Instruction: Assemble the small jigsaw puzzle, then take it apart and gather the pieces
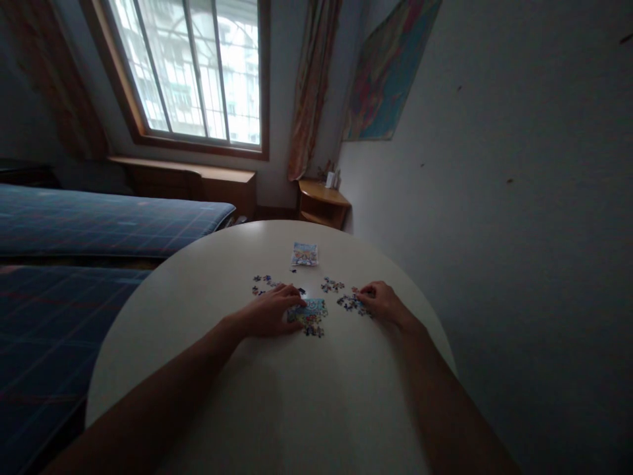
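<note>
A partly joined jigsaw puzzle lies on the round white table, its top part light blue and its lower edge uneven. My left hand rests over its left side, fingers stretched out and thumb apart, hiding part of it. To the right, my right hand is at a pile of loose puzzle pieces, thumb and fingertips pinched together on a small piece that is mostly hidden. More loose pieces lie just beyond, between the hands. Several others are scattered behind my left hand.
A small printed picture packet lies toward the table's far side, with a single piece near it. A bed with a blue plaid mattress stands left of the table. The wall rises on the right, and a wooden corner shelf stands behind.
</note>
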`<state>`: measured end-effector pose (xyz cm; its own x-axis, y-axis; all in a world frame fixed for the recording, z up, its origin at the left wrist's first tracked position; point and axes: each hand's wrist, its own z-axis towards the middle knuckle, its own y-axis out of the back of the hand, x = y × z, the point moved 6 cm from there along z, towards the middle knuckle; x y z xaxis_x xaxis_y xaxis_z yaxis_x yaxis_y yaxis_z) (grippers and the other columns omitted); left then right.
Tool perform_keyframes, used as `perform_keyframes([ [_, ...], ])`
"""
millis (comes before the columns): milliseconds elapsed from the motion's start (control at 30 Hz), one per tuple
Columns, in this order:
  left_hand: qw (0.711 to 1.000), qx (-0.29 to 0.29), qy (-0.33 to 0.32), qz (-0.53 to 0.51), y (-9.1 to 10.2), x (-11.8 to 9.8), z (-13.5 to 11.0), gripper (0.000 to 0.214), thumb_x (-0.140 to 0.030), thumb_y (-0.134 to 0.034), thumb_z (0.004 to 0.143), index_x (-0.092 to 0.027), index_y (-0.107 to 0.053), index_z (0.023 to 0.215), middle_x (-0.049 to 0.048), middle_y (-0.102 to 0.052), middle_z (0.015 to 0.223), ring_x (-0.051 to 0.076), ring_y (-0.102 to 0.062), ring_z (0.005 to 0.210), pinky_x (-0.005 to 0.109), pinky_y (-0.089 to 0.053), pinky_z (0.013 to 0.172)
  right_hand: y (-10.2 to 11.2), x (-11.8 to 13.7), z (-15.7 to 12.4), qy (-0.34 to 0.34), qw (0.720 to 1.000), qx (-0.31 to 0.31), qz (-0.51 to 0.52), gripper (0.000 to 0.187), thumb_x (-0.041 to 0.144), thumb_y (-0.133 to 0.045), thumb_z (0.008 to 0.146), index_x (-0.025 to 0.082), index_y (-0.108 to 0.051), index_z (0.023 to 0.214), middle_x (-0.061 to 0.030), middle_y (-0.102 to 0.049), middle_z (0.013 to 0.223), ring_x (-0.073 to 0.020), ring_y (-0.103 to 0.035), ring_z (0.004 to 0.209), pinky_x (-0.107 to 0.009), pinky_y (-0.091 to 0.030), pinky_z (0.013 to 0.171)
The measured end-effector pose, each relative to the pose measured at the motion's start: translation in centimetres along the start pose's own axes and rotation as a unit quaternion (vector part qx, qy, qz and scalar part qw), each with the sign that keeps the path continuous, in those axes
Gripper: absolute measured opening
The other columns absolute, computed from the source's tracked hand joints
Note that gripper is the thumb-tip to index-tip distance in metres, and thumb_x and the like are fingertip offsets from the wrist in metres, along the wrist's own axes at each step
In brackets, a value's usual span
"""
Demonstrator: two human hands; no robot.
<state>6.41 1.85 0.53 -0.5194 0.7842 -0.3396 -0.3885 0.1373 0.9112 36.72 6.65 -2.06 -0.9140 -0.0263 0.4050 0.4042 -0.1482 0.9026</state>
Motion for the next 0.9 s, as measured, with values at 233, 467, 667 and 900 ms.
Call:
perform_keyframes([
  [233, 1.000, -0.004, -0.004, -0.002, 0.0, -0.1, 0.0, 0.042, -0.047, -0.062, 0.086, -0.024, -0.059, 0.120, 0.0090, -0.055, 0.122, 0.027, -0.050, 0.117, 0.040, -0.043, 0.101, 0.0, 1.5, -0.4, 0.057, 0.998, 0.024, -0.003, 0.028, 0.039, -0.067, 0.077, 0.016, -0.075, 0.089, -0.0134, -0.069, 0.103, -0.0241, -0.064, 0.095, -0.032, -0.047, 0.085],
  [467, 1.000, -0.010, -0.010, -0.008, -0.1, 0.0, 0.0, 0.041, -0.045, -0.063, 0.084, -0.025, -0.060, 0.119, 0.0091, -0.056, 0.121, 0.027, -0.052, 0.115, 0.041, -0.043, 0.100, -0.2, 2.2, -0.7, 0.060, 0.996, 0.038, 0.046, 0.024, 0.037, -0.072, 0.076, 0.017, -0.072, 0.091, -0.0121, -0.071, 0.108, -0.0249, -0.064, 0.101, -0.035, -0.047, 0.089],
  [667, 1.000, -0.006, -0.010, -0.004, -0.1, 0.1, 0.0, 0.041, -0.047, -0.061, 0.086, -0.024, -0.059, 0.120, 0.0093, -0.055, 0.122, 0.027, -0.051, 0.116, 0.041, -0.042, 0.102, 0.0, 3.0, -1.3, 0.059, 0.994, 0.054, 0.069, 0.021, 0.035, -0.071, 0.077, 0.018, -0.069, 0.089, -0.0105, -0.073, 0.102, -0.0228, -0.066, 0.092, -0.034, -0.048, 0.084],
  [900, 1.000, -0.011, -0.006, -0.006, -0.1, 0.0, 0.0, 0.042, -0.046, -0.063, 0.085, -0.024, -0.060, 0.120, 0.0093, -0.055, 0.122, 0.026, -0.051, 0.115, 0.040, -0.043, 0.101, 0.5, 5.0, -2.3, 0.076, 0.978, 0.033, 0.192, 0.029, 0.035, -0.066, 0.080, 0.018, -0.067, 0.104, -0.0055, -0.072, 0.087, -0.0169, -0.065, 0.075, -0.029, -0.050, 0.071],
])
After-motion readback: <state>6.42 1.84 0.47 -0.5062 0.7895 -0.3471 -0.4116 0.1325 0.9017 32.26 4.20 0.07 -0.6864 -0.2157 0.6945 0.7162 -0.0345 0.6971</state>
